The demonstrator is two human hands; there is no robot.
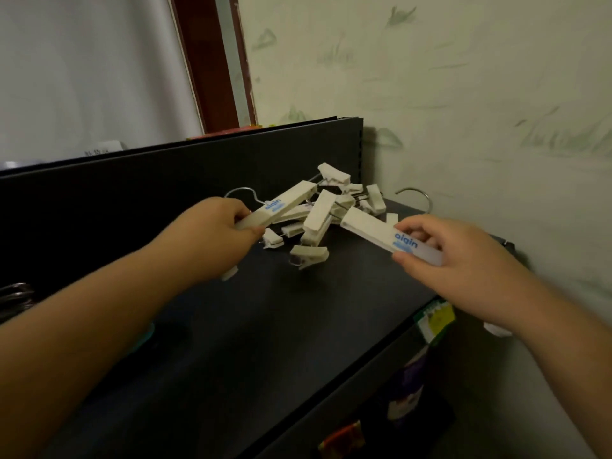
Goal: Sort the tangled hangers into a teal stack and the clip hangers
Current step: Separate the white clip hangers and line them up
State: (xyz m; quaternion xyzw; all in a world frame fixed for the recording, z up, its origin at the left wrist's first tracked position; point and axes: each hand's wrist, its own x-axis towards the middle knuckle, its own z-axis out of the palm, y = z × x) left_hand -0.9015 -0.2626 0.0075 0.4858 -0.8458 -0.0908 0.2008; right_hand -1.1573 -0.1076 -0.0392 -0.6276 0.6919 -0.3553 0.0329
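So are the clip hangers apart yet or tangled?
Tangled: the clip hangers lie crossed in one heap, while the left hand and right hand each grip a bar.

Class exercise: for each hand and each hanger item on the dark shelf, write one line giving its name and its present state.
Left hand: grips the left clip hanger bar.
Right hand: pinches the right clip hanger bar.
Clip hanger pile: tangled, resting on the shelf.
Metal hook: free, by the wall.

Left hand (212, 226) and right hand (443, 256), both forward, fingers pinching.
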